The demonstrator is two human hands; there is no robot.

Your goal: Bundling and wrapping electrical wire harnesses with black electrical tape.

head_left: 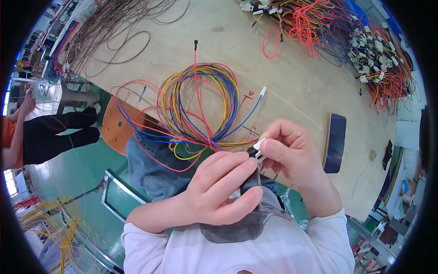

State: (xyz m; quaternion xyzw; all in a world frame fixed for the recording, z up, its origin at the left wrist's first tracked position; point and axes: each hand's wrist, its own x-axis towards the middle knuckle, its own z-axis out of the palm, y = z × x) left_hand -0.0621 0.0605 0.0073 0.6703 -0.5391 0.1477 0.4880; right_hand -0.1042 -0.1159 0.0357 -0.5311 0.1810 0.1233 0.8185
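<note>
A coiled wire harness [231, 102] in red, yellow, blue and brown lies on the table in front of me. Its gathered strands run down to my left hand [219, 187], whose back faces up. The left fingertips close on a small black connector [252, 151], partly hidden by them. Right beside it, my right hand [289, 148] pinches a white plastic connector [259, 144] between thumb and forefinger. Yellow wires run from the coil toward this white piece. Whether the two connectors are joined I cannot tell.
A dark phone [335, 143] lies at the table's right. Bundles of wires with white connectors [374, 52] fill the far right, and loose brown wires [114, 27] the far left. An orange stool [117, 125] stands left, near another person in dark trousers [59, 137].
</note>
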